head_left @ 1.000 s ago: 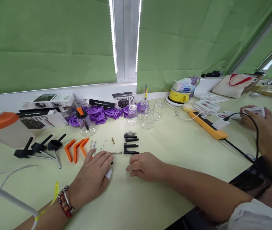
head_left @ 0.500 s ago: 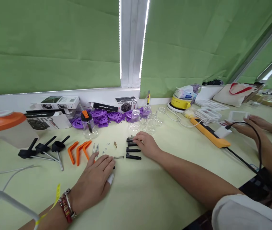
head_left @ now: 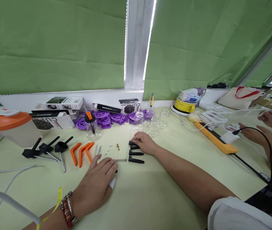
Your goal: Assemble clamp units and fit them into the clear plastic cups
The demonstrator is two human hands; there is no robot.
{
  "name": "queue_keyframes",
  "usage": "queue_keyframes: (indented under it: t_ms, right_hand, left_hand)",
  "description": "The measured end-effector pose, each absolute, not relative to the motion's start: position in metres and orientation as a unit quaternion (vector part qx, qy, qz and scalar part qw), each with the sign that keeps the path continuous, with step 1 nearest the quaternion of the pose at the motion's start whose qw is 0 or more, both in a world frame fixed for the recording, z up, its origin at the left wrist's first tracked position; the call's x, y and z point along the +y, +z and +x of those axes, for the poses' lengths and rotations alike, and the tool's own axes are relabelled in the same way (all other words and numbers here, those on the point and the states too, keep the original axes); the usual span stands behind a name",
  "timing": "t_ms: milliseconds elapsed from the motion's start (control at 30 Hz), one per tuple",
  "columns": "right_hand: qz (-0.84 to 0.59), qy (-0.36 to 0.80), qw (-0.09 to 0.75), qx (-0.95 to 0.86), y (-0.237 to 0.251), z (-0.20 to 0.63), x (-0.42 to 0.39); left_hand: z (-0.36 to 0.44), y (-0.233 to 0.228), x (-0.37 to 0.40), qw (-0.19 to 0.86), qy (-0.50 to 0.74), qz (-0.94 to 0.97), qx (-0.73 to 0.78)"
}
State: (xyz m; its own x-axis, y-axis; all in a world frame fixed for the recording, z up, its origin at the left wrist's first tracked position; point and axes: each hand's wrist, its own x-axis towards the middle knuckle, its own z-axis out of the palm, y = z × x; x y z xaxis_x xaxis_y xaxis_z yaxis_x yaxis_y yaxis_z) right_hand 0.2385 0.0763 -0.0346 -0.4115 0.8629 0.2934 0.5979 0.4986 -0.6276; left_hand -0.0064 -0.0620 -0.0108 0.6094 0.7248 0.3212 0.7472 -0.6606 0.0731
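My left hand (head_left: pixel 97 179) lies palm down on the table with fingers stretched out, a white wrap on one finger. A small black end peeks out beneath it; the rest is hidden. By its fingertips lies a metal coil spring (head_left: pixel 121 160). My right hand (head_left: pixel 144 142) is closed in a pinch at the far end of a column of black tubular parts (head_left: pixel 136 161); what is in the fingers is hidden. Metal pins (head_left: pixel 99 150), small nuts (head_left: pixel 108 150) and brass-coloured bits (head_left: pixel 118 147) lie between the hands. Orange angled handles (head_left: pixel 81 154) lie left.
Black crank arms (head_left: pixel 61 147) and an orange-lidded container (head_left: pixel 13 127) are at left. Behind stand glass jars (head_left: pixel 139 118), purple slotted discs (head_left: pixel 102 118) and boxes (head_left: pixel 52 121). An orange power strip (head_left: pixel 214 138) lies right, near another person's hands (head_left: pixel 253 134).
The view has shifted slightly. The spring beside my right fingertips no longer shows; those fingers now cover that spot. My left hand stays put. The other person's hands have moved apart.
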Motion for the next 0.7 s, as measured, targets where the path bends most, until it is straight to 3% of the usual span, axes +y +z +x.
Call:
queue_keyframes:
  t_ms: [700]
  right_hand:
    - [-0.460, 0.203, 0.308, -0.807, -0.0343, 0.2371, 0.0757]
  left_hand:
    - [-0.0055, -0.0067, -0.0638, 0.036, -0.164, -0.897, -0.410]
